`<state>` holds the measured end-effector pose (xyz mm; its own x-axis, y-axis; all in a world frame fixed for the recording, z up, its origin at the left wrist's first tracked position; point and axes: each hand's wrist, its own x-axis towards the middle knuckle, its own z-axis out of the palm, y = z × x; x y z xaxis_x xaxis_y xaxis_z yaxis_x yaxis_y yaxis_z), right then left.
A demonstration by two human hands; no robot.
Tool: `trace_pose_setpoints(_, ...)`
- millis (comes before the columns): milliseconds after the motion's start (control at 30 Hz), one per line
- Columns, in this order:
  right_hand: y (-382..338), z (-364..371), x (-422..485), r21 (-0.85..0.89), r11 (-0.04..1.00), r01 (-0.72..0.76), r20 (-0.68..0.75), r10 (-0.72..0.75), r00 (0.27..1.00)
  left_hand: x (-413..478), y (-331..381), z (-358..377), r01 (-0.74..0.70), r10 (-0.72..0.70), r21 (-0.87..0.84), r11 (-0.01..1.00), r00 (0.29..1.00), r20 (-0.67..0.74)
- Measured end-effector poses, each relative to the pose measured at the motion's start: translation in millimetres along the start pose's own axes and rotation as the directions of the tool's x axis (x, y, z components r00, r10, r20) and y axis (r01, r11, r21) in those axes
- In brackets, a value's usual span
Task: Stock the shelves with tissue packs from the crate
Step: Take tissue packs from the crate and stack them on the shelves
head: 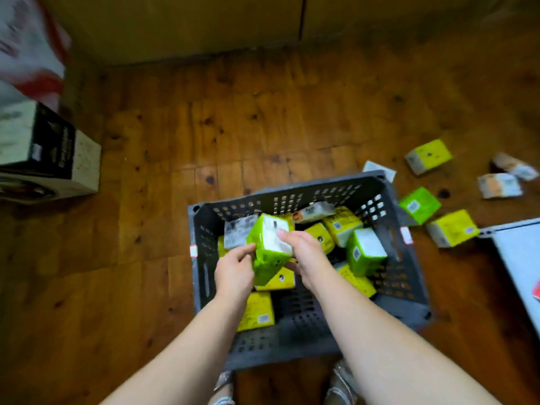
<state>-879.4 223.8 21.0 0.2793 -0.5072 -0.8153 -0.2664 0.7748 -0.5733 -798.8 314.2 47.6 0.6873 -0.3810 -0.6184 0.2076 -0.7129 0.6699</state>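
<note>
Looking down, we see the wooden floor (233, 127), then the grey crate (292, 197) holding loose tissue packs (365, 252). Above it, our left hand (233, 273) and right hand (306, 258) both curl around one green pack (267, 258), tilted.

The crate (292, 197) sits on the floor (233, 127), right ahead of the person's shoes (342, 381). Inside it, tissue packs (365, 252) lie jumbled, crowding the far and right parts. Above the crate's left half, the held pack (270, 249) is up between both hands: left hand (233, 273) pinching its left side, right hand (306, 255) wrapped over its right. To the crate's right, loose packs (428, 156) lie scattered across the floor. A flat panel (520, 258) juts in from the right edge, just beside the nearest of them. Far left, a box (49, 153) stands well apart from the crate.
</note>
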Motion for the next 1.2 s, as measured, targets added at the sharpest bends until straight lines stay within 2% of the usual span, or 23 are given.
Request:
trace_pose_setpoints(133,-75,-42,-82,-0.036,0.989,0.141,-0.079,-0.144,0.986,-67,92,7,-0.189,0.164,0.130,0.973,0.970,0.181)
trace_pose_setpoints(200,-107,-71,-126,-0.069,0.977,0.202,-0.178,-0.212,0.961,-108,133,15,-0.316,0.252,0.204,0.927,0.924,0.286)
trace_pose_setpoints(300,-140,-118,-201,-0.050,0.957,0.285,-0.352,-0.284,0.892,-175,184,25,-0.487,0.362,0.221,0.845,0.826,0.432)
trace_pose_setpoints(400,-155,-169,-279,0.049,0.922,0.385,-0.489,-0.314,0.814,-242,228,38,-0.647,0.492,0.219,0.730,0.721,0.489)
trace_pose_setpoints(500,-162,-217,-352,0.125,0.864,0.488,-0.613,-0.319,0.723,-303,267,52,-0.693,0.544,0.202,0.692,0.685,0.484)
trace_pose_setpoints(567,-163,-246,-395,0.179,0.819,0.546,-0.685,-0.295,0.666,-342,285,67,-0.726,0.554,0.168,0.667,0.634,0.539)
trace_pose_setpoints(667,-153,-291,-443,0.243,0.772,0.587,-0.757,-0.228,0.613,-401,295,97,-0.813,0.571,0.111,0.571,0.491,0.658)
trace_pose_setpoints(733,-142,-319,-475,0.285,0.702,0.653,-0.800,-0.200,0.565,-442,292,120,-0.856,0.571,0.087,0.510,0.413,0.709)
trace_pose_setpoints(767,-135,-333,-491,0.306,0.661,0.685,-0.823,-0.179,0.540,-461,288,132,-0.855,0.560,0.073,0.513,0.398,0.727)
trace_pose_setpoints(900,-94,-394,-548,0.339,0.528,0.779,-0.889,-0.092,0.449,-537,270,176,-0.792,0.464,0.008,0.610,0.365,0.807)
trace_pose_setpoints(1000,-64,-432,-592,0.331,0.484,0.810,-0.907,-0.073,0.414,-596,255,204,-0.771,0.373,-0.048,0.635,0.252,0.893)
trace_pose_setpoints(1100,-39,-465,-638,0.286,0.438,0.852,-0.935,-0.068,0.349,-655,242,228,-0.731,0.273,-0.086,0.677,0.142,0.951)
trace_pose_setpoints(1200,-13,-498,-671,0.297,0.342,0.892,-0.936,-0.079,0.342,-701,233,250,-0.691,0.185,-0.090,0.717,0.064,0.981)
